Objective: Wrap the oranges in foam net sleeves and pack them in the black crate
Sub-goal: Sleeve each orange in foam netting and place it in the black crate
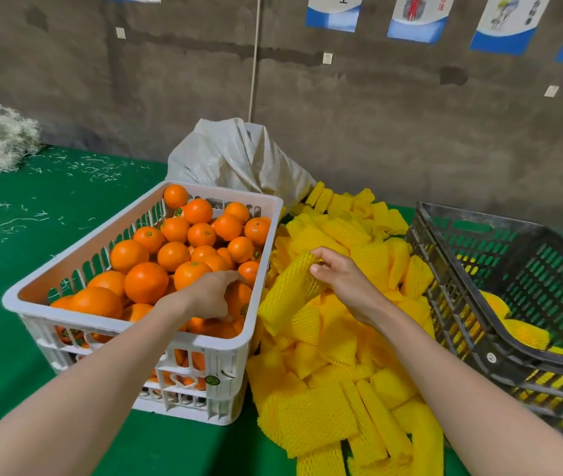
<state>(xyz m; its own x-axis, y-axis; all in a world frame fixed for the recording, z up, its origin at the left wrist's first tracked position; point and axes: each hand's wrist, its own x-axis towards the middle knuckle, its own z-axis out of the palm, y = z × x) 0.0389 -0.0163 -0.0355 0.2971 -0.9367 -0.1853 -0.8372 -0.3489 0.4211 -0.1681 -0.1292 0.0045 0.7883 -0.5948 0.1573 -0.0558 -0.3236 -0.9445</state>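
Left hand (214, 297) curls round a firm orange fruit (239, 300) in the white plastic crate (238, 193); I think it is heavy and wants the whole palm. Right hand (338, 276) pinches the end of a soft, light yellow foam net sleeve (290, 297), beside the black slotted crate (444, 269).

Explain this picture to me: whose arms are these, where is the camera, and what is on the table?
There is no machine: a person works with bare hands, and the one camera sits on their head, looking down. The left hand closes round an orange in the white crate. The right hand pinches a yellow foam sleeve above the pile of sleeves on the green table. The black crate at the right already holds a few wrapped oranges. A pale sack stands behind.
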